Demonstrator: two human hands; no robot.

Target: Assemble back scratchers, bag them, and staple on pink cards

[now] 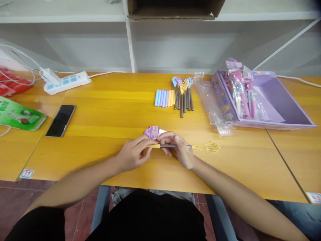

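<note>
Right now, the back scratcher (168, 146) is in both your hands, lying lengthwise across you from left to right, nearly level with the table's near edge. Your left hand (132, 152) pinches its yellow handle (154, 146) between thumb and fingers, and your right hand (182, 151) grasps the metal shaft. The right is the nearer one to the yellow claw (208, 147), which pokes out beyond that hand on its outer side. Just past your fingertips, a small fan of purple cards (151, 132) lies on the table. Farther out, ahead of your right hand, a row of pastel handles (164, 98) sits with long axes pointing away from you, and just to its right a cluster of clawed rods (184, 97) lies the same way, claws at the far end. Right of those, a clear plastic sleeve (213, 107) stretches up against the lilac box (297, 102). That open box, ahead and well right of your right hand, holds pink items in clear wrapping (242, 92) toward its left side, plus a pale sheet. Well left of your left hand lies a dark phone (61, 120), with a white power strip (67, 83) beyond it.
</note>
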